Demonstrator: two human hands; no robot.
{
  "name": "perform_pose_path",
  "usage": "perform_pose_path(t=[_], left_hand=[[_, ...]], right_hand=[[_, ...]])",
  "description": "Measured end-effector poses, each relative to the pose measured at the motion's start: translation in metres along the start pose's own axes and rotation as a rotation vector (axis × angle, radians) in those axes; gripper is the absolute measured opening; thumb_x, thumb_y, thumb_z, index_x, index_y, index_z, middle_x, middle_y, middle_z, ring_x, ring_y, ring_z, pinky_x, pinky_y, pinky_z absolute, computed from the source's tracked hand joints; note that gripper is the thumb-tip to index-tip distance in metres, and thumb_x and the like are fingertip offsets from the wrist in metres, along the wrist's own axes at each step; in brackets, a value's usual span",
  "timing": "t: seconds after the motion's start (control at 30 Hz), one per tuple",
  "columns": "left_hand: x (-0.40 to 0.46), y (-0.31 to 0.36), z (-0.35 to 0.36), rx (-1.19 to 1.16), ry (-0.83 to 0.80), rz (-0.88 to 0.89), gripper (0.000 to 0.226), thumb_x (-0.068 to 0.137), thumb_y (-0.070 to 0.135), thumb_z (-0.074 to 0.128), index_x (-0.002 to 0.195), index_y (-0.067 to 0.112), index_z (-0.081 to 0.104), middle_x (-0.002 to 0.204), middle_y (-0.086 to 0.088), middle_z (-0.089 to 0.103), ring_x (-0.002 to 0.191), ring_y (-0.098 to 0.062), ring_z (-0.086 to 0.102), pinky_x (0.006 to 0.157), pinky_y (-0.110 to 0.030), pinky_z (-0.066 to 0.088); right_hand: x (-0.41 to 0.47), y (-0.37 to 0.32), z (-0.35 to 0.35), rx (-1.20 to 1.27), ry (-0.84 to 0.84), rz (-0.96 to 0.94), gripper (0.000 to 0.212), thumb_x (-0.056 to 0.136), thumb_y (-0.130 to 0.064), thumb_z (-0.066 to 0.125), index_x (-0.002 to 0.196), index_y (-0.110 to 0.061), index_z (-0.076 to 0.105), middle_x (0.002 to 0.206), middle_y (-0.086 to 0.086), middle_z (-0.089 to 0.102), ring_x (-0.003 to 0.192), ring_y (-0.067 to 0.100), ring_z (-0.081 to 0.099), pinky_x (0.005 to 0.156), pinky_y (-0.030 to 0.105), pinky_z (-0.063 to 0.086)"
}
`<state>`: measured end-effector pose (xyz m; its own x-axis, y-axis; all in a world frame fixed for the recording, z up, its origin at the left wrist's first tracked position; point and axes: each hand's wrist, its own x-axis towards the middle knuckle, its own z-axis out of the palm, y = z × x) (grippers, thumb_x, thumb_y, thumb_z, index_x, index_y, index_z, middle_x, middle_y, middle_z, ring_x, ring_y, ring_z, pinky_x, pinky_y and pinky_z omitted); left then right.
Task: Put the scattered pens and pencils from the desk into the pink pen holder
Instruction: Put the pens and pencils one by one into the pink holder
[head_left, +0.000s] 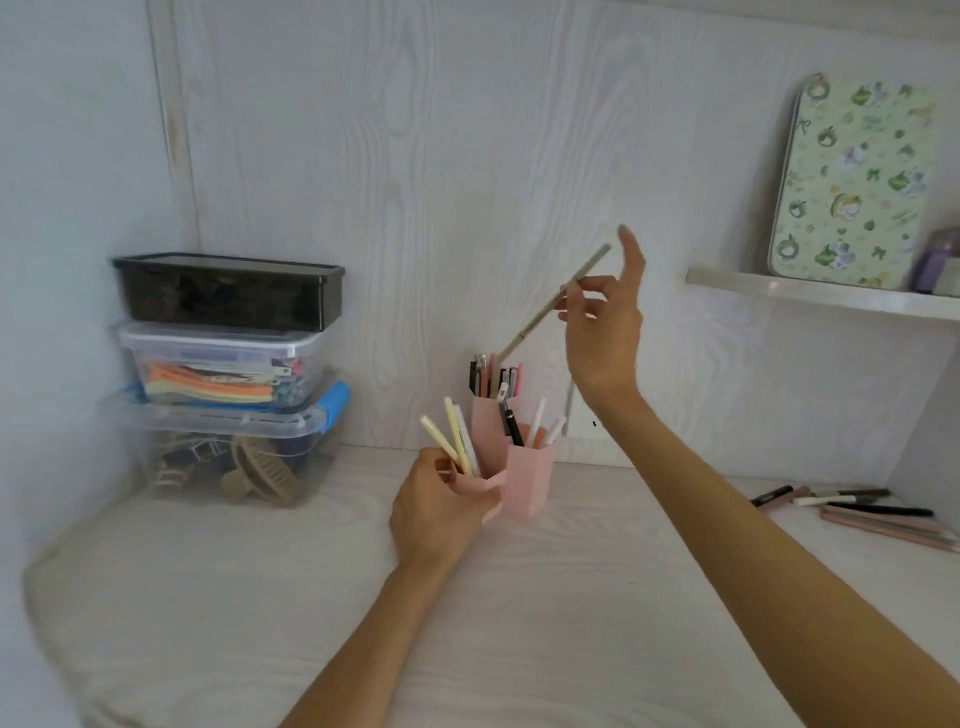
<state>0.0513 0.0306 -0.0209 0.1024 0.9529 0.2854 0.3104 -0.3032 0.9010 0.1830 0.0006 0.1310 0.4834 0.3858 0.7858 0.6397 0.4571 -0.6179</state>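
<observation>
The pink pen holder (530, 483) stands at the back middle of the desk, made of three joined tubes with several pens sticking out. My left hand (441, 512) grips its front left tube, which holds pale yellow pens (451, 437). My right hand (605, 327) is raised above the holder and pinches a long beige pencil (556, 302) between thumb and fingers, index finger pointing up. The pencil slants down to the left, its lower end just over the rear tube. Scattered pens and pencils (857, 512) lie at the desk's right edge.
A stack of three plastic storage boxes (228, 374) stands at the back left against the wall. A white shelf (826, 293) on the right carries a green patterned tin (852, 182) and a purple item (935, 262). Wood-grain wall panels rise behind the desk (260, 597).
</observation>
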Motion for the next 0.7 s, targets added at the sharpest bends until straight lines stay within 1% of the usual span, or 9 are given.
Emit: perform_pose_path(t=[0.13,0.2,0.27,0.33,0.4,0.47,0.53,0.6,0.7], left_hand=[[0.001,-0.002,0.002,0.024,0.01,0.003,0.047,0.057,0.042,0.081,0.09,0.034,0.048,0.086,0.017,0.056,0.083,-0.01,0.058,0.069,-0.026,0.046],[0.001,-0.002,0.002,0.024,0.013,0.014,0.047,0.057,0.043,0.08,0.091,0.033,0.049,0.087,0.017,0.055,0.084,-0.01,0.056,0.069,-0.026,0.045],[0.001,-0.001,0.001,0.026,0.009,0.024,0.047,0.058,0.044,0.08,0.092,0.032,0.049,0.089,0.015,0.056,0.084,-0.01,0.056,0.069,-0.026,0.046],[0.0,0.001,0.0,0.032,-0.003,0.027,0.047,0.059,0.045,0.079,0.091,0.031,0.048,0.09,0.014,0.055,0.084,-0.009,0.054,0.066,-0.025,0.044],[0.0,0.002,0.001,0.053,0.0,0.043,0.045,0.061,0.045,0.078,0.09,0.03,0.048,0.09,0.013,0.056,0.084,-0.008,0.053,0.064,-0.024,0.042],[0.0,0.002,0.002,0.078,0.02,0.049,0.048,0.063,0.044,0.078,0.097,0.027,0.051,0.096,0.01,0.055,0.091,-0.009,0.05,0.068,-0.025,0.041],[0.001,0.003,0.002,0.1,0.044,0.044,0.065,0.062,0.046,0.08,0.114,0.02,0.051,0.109,0.005,0.055,0.101,-0.012,0.05,0.073,-0.026,0.042],[0.0,0.004,0.0,0.091,0.085,0.057,0.087,0.059,0.048,0.081,0.13,0.017,0.041,0.123,0.003,0.051,0.112,-0.015,0.051,0.079,-0.03,0.046],[-0.005,0.011,-0.007,0.037,0.198,0.156,0.101,0.056,0.046,0.084,0.138,0.021,0.03,0.13,0.003,0.044,0.114,-0.014,0.049,0.08,-0.035,0.048]], right_hand=[[-0.011,0.007,0.021,-0.322,-0.258,-0.139,0.051,0.094,-0.007,0.046,0.138,-0.027,0.029,0.093,0.0,0.06,0.08,0.021,0.064,0.071,0.037,0.054],[-0.02,0.015,0.025,-0.475,-0.375,-0.201,0.045,0.093,-0.012,0.048,0.134,-0.026,0.037,0.098,0.0,0.064,0.088,0.021,0.063,0.073,0.039,0.053],[-0.029,0.029,0.025,-0.632,-0.394,-0.298,0.029,0.092,-0.019,0.05,0.121,-0.023,0.056,0.111,0.004,0.064,0.106,0.024,0.057,0.083,0.04,0.049],[-0.037,0.044,0.023,-0.731,-0.381,-0.354,0.029,0.092,-0.029,0.045,0.108,-0.022,0.067,0.123,0.007,0.059,0.12,0.029,0.047,0.095,0.044,0.041],[-0.042,0.052,0.018,-0.738,-0.383,-0.311,0.042,0.091,-0.038,0.031,0.112,-0.025,0.065,0.132,0.006,0.053,0.128,0.029,0.039,0.103,0.044,0.032],[-0.044,0.053,0.011,-0.717,-0.415,-0.252,0.047,0.092,-0.041,0.024,0.12,-0.03,0.059,0.139,0.004,0.046,0.133,0.027,0.032,0.108,0.041,0.025],[-0.044,0.054,0.002,-0.68,-0.495,-0.206,0.045,0.093,-0.041,0.026,0.132,-0.033,0.047,0.145,0.002,0.039,0.135,0.024,0.028,0.11,0.04,0.021],[-0.046,0.059,-0.013,-0.621,-0.549,-0.148,0.047,0.094,-0.043,0.029,0.139,-0.032,0.036,0.145,0.001,0.038,0.134,0.021,0.029,0.11,0.038,0.023],[-0.053,0.076,-0.054,-0.612,-0.519,-0.058,0.04,0.098,-0.033,0.037,0.136,-0.022,0.042,0.138,0.002,0.047,0.13,0.021,0.037,0.106,0.034,0.028]])
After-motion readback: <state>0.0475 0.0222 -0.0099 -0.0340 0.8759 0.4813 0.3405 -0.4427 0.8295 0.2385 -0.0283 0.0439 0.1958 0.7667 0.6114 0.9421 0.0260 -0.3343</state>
